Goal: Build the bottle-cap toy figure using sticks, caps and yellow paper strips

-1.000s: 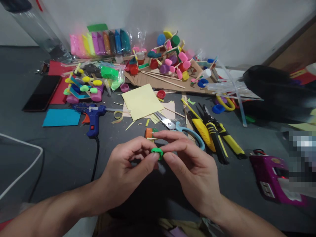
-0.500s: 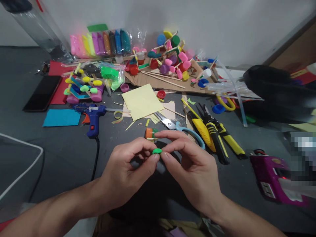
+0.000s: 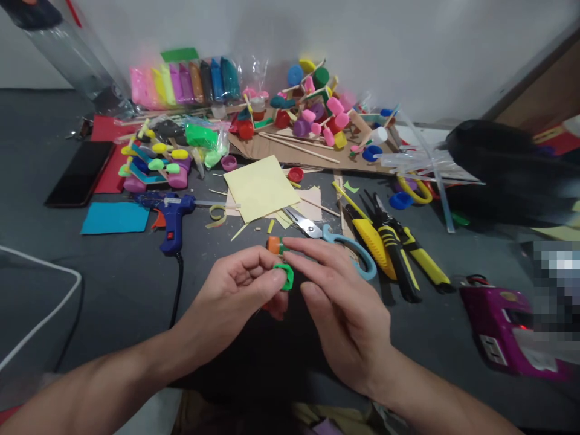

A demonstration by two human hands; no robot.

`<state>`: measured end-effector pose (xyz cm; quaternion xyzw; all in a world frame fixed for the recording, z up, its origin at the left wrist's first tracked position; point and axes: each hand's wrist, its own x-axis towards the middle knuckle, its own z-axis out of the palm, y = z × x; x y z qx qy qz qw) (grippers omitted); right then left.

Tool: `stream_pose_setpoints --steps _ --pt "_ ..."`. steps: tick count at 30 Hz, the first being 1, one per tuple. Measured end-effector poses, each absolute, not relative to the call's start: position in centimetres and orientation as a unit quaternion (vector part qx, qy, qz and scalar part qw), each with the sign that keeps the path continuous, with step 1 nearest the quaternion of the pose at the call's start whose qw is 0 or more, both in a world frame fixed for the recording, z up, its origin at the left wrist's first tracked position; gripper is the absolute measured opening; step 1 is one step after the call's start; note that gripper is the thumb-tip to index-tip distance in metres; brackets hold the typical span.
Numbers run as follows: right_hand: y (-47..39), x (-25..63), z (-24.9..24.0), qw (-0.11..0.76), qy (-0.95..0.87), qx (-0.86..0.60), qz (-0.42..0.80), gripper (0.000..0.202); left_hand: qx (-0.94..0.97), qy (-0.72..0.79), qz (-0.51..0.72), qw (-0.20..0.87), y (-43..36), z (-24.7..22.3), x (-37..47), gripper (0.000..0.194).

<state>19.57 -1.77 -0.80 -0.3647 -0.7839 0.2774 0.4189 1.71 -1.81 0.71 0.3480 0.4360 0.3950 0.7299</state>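
My left hand (image 3: 247, 281) pinches a small green piece of modelling clay (image 3: 289, 278) between thumb and fingers. The piece looks flat with a raised rim. My right hand (image 3: 348, 302) is close beside it on the right, fingers stretched out and thumb apart; whether a fingertip touches the clay I cannot tell. Just beyond the fingers sits a small orange and green object (image 3: 273, 244), partly covered by my right hand. A bit of red shows under my left hand, too hidden to name.
A blue glue gun (image 3: 171, 220) lies left with its cord. Scissors (image 3: 312, 226), a yellow cutter (image 3: 374, 241) and pliers (image 3: 401, 260) lie right. Yellow paper (image 3: 263, 186) lies ahead; behind are clay packs (image 3: 194, 81) and small stick-and-cap models (image 3: 312, 115). A purple box (image 3: 498, 326) stands far right.
The green clay has been turned, so its hollow side shows instead of its edge. My right thumb has come away from it and the right fingers have straightened.
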Motion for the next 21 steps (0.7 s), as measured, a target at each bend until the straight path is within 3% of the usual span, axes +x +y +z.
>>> stream_pose_setpoints --steps 11,21 --pt "-2.0 19.1 -1.6 0.324 -0.875 -0.343 0.109 0.054 0.346 0.480 0.394 0.704 -1.8 1.2 1.7 0.020" --pt "-2.5 18.4 -2.2 0.310 -0.875 -0.353 0.116 0.064 0.372 0.512 0.379 0.675 -1.7 1.6 1.8 0.023"
